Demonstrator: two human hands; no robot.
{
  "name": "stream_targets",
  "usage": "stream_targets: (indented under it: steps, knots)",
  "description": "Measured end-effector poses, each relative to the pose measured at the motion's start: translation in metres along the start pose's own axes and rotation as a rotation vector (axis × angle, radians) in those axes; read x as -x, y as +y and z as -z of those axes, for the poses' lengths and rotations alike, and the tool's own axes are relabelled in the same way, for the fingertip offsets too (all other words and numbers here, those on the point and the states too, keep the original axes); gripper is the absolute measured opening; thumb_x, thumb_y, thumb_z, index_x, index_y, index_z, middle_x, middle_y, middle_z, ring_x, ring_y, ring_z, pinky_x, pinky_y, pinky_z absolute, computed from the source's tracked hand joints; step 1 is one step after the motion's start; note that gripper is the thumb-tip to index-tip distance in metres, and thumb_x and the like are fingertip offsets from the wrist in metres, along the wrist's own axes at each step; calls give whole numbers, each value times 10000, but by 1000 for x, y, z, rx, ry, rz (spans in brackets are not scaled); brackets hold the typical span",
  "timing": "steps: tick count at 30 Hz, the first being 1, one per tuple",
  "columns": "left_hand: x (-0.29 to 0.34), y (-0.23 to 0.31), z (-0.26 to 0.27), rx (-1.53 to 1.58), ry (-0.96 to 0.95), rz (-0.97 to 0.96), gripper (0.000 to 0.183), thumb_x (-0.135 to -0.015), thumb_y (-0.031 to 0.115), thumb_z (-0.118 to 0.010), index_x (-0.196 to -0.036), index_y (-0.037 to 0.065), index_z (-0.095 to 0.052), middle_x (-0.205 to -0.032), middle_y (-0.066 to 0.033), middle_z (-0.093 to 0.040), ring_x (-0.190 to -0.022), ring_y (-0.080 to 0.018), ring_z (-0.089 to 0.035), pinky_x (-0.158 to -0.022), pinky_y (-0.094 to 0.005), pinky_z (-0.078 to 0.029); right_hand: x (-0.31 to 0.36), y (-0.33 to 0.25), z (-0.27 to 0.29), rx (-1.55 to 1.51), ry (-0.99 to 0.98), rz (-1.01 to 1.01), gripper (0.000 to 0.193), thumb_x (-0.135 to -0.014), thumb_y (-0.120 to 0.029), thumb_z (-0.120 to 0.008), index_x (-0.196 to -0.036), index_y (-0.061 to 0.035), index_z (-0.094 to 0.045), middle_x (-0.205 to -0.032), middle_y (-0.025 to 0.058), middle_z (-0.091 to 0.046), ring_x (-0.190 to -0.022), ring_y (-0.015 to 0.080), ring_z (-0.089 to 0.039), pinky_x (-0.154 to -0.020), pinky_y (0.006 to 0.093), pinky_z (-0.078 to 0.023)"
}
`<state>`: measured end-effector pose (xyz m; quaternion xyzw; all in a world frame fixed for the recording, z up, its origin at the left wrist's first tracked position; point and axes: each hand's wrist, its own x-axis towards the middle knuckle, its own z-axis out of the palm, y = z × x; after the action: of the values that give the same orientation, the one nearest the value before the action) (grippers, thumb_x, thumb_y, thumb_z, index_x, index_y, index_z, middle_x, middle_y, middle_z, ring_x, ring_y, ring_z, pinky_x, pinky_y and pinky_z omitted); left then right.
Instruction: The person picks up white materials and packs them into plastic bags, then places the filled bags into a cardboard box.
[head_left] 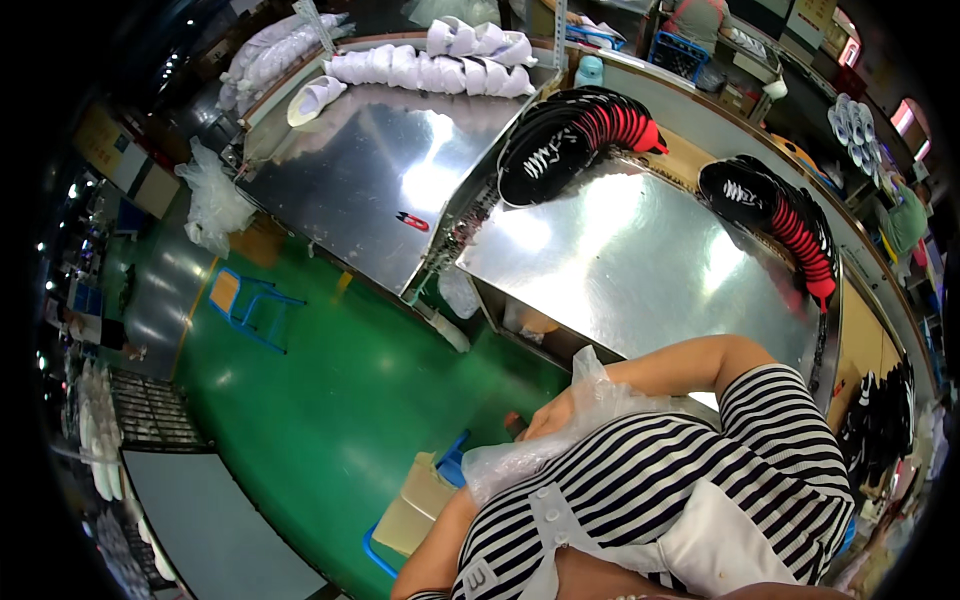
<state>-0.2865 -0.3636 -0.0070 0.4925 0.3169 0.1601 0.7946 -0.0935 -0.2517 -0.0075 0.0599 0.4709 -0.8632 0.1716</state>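
My right forearm bends across in front of my striped shirt, and my right hand (552, 416) is low in front of my body. Crumpled clear plastic (570, 432) lies over its wrist and along the shirt front. The fingers curl downward and are partly hidden, so what they hold, if anything, does not show. A small dark, reddish-brown thing (515, 424) shows just beside them. From the lower edge my left forearm (440, 540) comes up and passes behind the plastic, which hides my left hand.
Metal-topped tables (560, 270) stand ahead. Rows of black-and-red shoes (570, 145) and white shoe pieces (430, 72) lie along their backs. Red thread snips (412, 221) rest on the left top. A blue-framed stool (250, 305) stands on the green floor; a chair with cardboard (415, 500) is close at left.
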Motion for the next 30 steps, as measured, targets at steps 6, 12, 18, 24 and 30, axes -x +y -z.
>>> stream_targets:
  steps: [6, 12, 18, 24, 30]
  knots:
    - [37, 9, 6, -36, -38, 21, 483, -943, 197, -512, -1375, 18, -391, -1383, -112, -443, -1262, -195, -417, -1090, -345, -280, 11, -18, -19, 253, -15, 265, 412, -1003, -314, -407, -1216, 11, -544, -1098, 55, -541, -1023, 134, -467, -895, 297, -389]
    - [117, -6, 31, 574, 404, 160, 541, -892, 209, -593, -1361, 14, -402, -1328, -124, -500, -1222, -211, -475, -1077, -345, -301, 22, -10, -16, 153, 154, 75, 420, -941, -273, -539, -1262, -2, -539, -1234, 110, -556, -1081, 146, -526, -935, 305, -414]
    - [114, 30, -8, 110, 636, -195, 1044, -699, 126, -764, -1483, 142, -74, -1480, -128, -274, -1366, -237, -266, -1122, -347, -192, 14, -31, -17, -197, 173, -111, 471, -974, -329, -478, -1318, -8, -485, -1257, 102, -558, -1121, 163, -533, -977, 269, -398]
    - [89, 51, 1, -322, 858, -96, 584, -655, 16, -763, -1195, 78, -552, -1110, -90, -605, -1061, -226, -551, -926, -320, -420, 30, -89, -19, 468, 481, -2, 468, -974, -356, -457, -1317, -40, -493, -1304, 135, -530, -1220, 210, -471, -1060, 322, -335]
    - [92, 148, 7, -728, 721, -116, 417, -655, 106, -787, -1035, 60, -621, -865, -98, -632, -684, -251, -592, -656, -320, -477, 34, -123, -17, 558, 86, 94, 664, -850, -463, -623, -1301, 1, -480, -1188, 152, -596, -1071, 203, -565, -890, 328, -460]
